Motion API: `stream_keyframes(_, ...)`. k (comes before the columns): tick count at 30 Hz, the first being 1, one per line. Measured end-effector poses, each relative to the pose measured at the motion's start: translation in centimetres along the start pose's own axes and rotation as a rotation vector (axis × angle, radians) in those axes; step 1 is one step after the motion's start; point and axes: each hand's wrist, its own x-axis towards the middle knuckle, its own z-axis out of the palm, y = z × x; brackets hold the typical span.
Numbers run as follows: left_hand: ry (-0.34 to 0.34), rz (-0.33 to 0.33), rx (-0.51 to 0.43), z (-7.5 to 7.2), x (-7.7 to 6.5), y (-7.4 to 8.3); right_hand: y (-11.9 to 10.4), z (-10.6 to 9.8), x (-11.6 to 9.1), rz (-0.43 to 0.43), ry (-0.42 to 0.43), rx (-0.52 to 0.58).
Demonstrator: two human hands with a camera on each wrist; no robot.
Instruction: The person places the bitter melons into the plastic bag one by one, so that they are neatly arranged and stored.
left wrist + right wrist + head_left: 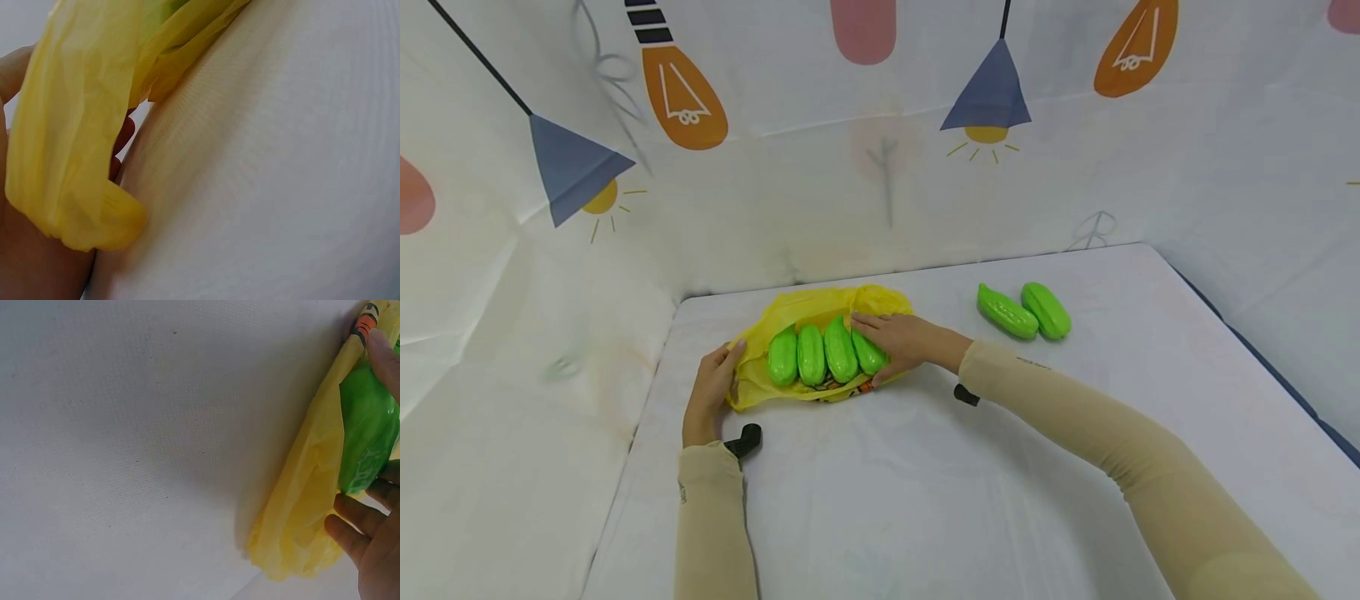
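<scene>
Head view: bright, even, diffuse light; a soft shadow falls on the white table (865, 517) beneath the right sleeve (1075, 417), with small glossy highlights on the green pieces (840, 354). Left wrist view: dim, soft-focused, faint rippling across the tabletop. Right wrist view: greyish, with blurred shadow beside the yellow bag (306, 487).

Yellow bag (793, 310), two green objects (1009, 313) on table (880, 492)

I could read nothing: the print (1033, 363) on my left sleeve (711, 525), right sleeve (1097, 425) and the bag (786, 310), at its six o'clock edge, was illegible.
</scene>
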Motion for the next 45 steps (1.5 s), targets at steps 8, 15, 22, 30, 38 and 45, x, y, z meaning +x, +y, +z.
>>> stream_keyframes(8,0.003,0.002,-0.008,0.1,-0.3,0.4,0.1,0.0,0.1,-0.006,0.017,0.007)
stream_keyframes(15,-0.001,0.041,0.033,0.1,-0.4,0.2,0.0,0.1,0.1,-0.008,0.013,-0.007)
stream_keyframes(22,0.006,0.024,0.032,-0.1,0.5,-0.7,-0.1,0.0,0.0,0.000,0.005,-0.002)
stream_keyframes(30,0.027,0.018,0.055,-0.3,1.9,-2.9,-0.2,-0.1,-0.1,-0.008,-0.003,0.005)
stream_keyframes(38,0.008,0.008,0.041,0.3,-0.6,0.7,-0.1,-0.1,0.0,-0.002,-0.003,-0.016)
stream_keyframes(45,0.008,-0.001,0.041,-0.1,0.6,-0.8,-0.2,-0.1,0.0,-0.011,0.000,-0.024)
